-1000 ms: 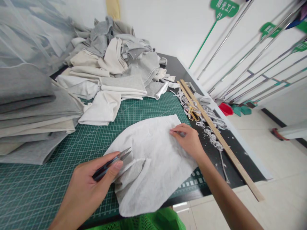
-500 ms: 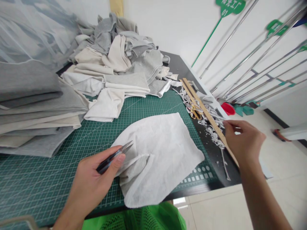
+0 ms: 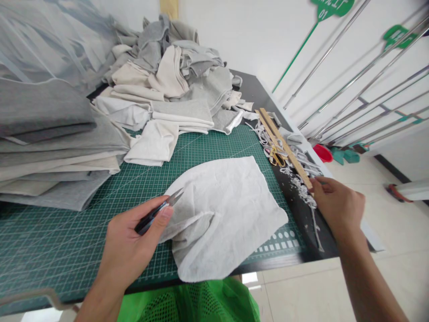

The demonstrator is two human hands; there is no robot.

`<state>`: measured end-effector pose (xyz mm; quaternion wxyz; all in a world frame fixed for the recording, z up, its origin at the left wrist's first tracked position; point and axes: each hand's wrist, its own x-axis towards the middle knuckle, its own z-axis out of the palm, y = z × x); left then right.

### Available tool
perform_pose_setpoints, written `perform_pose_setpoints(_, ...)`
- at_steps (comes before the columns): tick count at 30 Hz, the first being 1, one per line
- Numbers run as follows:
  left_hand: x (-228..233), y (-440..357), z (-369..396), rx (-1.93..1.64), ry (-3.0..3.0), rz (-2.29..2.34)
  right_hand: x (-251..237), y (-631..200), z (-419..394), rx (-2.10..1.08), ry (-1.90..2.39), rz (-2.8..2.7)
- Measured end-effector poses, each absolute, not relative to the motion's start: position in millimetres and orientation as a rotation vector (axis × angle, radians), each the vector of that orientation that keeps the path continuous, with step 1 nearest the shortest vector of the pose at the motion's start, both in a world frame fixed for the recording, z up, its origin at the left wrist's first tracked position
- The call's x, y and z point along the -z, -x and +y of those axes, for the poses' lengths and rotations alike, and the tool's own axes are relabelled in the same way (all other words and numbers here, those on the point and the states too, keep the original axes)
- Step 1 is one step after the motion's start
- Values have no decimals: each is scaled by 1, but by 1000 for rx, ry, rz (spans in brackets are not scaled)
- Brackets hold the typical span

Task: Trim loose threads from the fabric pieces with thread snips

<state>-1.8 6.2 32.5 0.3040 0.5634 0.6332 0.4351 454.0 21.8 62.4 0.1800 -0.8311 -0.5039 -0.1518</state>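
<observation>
My left hand is closed around dark-handled thread snips, blades pointing up and right with the tips slightly apart. Under and beside them lies a pale grey-white fabric piece with a curved top edge and a fold on its left part. Over on the right, my right hand has its fingers pinched together at a long wooden ruler, beside the heap of thread and fabric trimmings. Whether anything is between those fingertips is hidden.
A green cutting mat covers most of the dark table. Folded grey cloth is stacked at left, and a loose fabric heap stands behind. Gold-handled scissors lie by the ruler. Poles lean against the right wall.
My right hand has come down slightly, its fingertips now at the ruler. My left hand still holds the snips over the fabric. The whole view has shifted a little.
</observation>
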Motion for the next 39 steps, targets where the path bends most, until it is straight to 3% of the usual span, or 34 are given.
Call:
perform_pose_setpoints(8,-32,6,6,-1176,-1563,1621,-71,-403,13,361,1759,-1620)
perform_pose_setpoints(18,-32,8,7,-1157,-1637,1588,-75,-243,-3,-794,1299,-1864)
perform_pose_setpoints(23,-36,6,6,-1153,-1633,1540,-59,-217,5,-873,1366,-1804)
perform_pose_setpoints(30,-33,10,2,-1177,-1788,1421,-52,-204,-4,-1139,1094,-1399)
perform_pose_setpoints(39,-51,19,-6,-1043,-2098,1223,-51,-189,-12,-1183,943,-1147)
